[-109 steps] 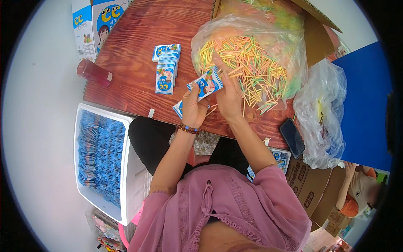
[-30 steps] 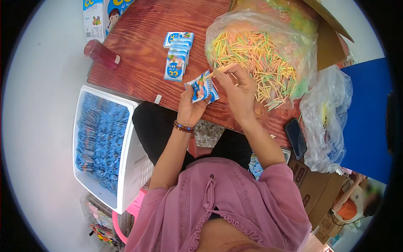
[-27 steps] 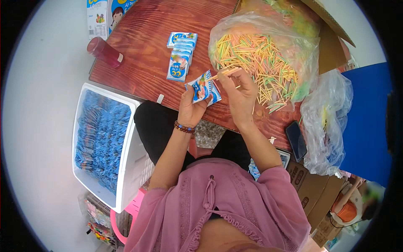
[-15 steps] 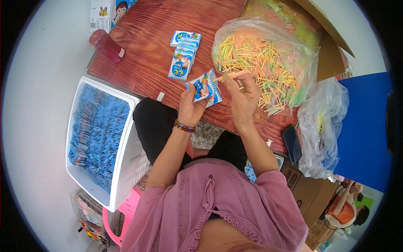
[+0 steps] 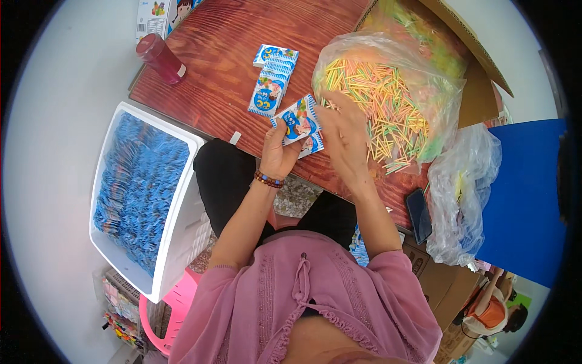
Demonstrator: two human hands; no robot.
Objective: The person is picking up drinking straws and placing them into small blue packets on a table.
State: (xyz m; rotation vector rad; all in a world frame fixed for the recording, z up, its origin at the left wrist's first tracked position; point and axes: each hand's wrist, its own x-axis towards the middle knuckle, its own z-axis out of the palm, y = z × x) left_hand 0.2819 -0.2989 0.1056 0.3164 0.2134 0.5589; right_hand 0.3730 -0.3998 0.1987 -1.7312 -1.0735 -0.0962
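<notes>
My left hand (image 5: 280, 150) pinches a small blue and white printed packet (image 5: 298, 120) above the table's near edge. Below it a second like packet (image 5: 311, 145) shows, partly covered. My right hand (image 5: 347, 141) is right beside the upper packet's right end, its fingers stretched out, apart and a little blurred. No candy stick shows in it. Just beyond that hand lies a clear plastic bag (image 5: 351, 45) full of thin pastel candy sticks (image 5: 382, 91). A short overlapping row of the same packets (image 5: 267, 94) rests on the table behind my left hand.
On the reddish wooden table (image 5: 212, 67) stand a red-capped jar (image 5: 160, 59) and an open cardboard box (image 5: 479, 91). A phone (image 5: 418, 215) lies at the right edge. At left, a white crate (image 5: 197, 148) holds many blue packets. A crumpled bag (image 5: 461, 194) hangs near a blue panel (image 5: 524, 194).
My right hand held candy sticks at the packet's end; now its fingers are spread and the sticks no longer show. The view has shifted slightly, while my left hand keeps the packet.
</notes>
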